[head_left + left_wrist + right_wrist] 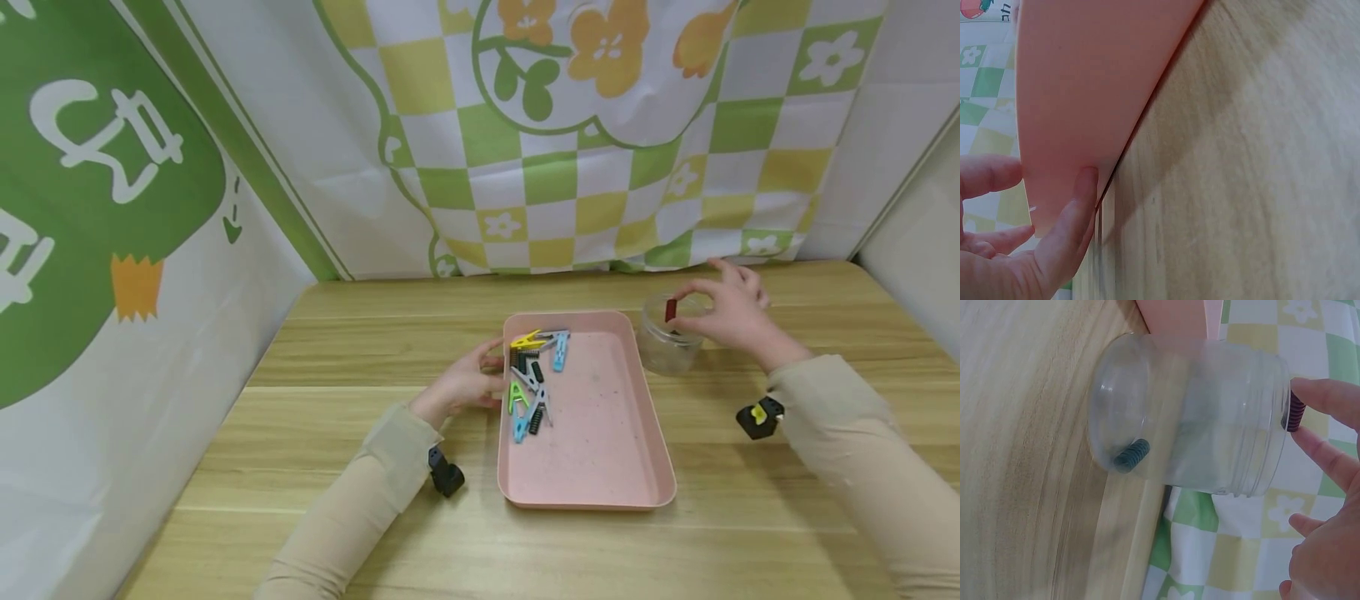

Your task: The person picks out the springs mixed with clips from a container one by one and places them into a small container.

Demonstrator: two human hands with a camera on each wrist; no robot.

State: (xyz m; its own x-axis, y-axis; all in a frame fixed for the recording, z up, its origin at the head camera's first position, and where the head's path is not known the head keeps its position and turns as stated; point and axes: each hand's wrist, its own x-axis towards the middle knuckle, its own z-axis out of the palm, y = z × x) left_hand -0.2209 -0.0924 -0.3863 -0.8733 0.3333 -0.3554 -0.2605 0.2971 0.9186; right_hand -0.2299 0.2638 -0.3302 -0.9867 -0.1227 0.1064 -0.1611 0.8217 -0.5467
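Over the mouth of a clear plastic jar, my right hand pinches a dark red spring between thumb and finger. A dark green spring lies inside the jar near its bottom. My left hand holds the left side wall of a pink tray, its thumb against the outer wall and other fingertips at the rim. Along the tray's left side lie clothespins, among them a yellow one, a blue one and a green one, with several dark springs.
The jar stands on the wooden table just right of the tray's far corner. Behind the table hangs a green and yellow checked cloth. Each wrist wears a small black camera, such as the left camera.
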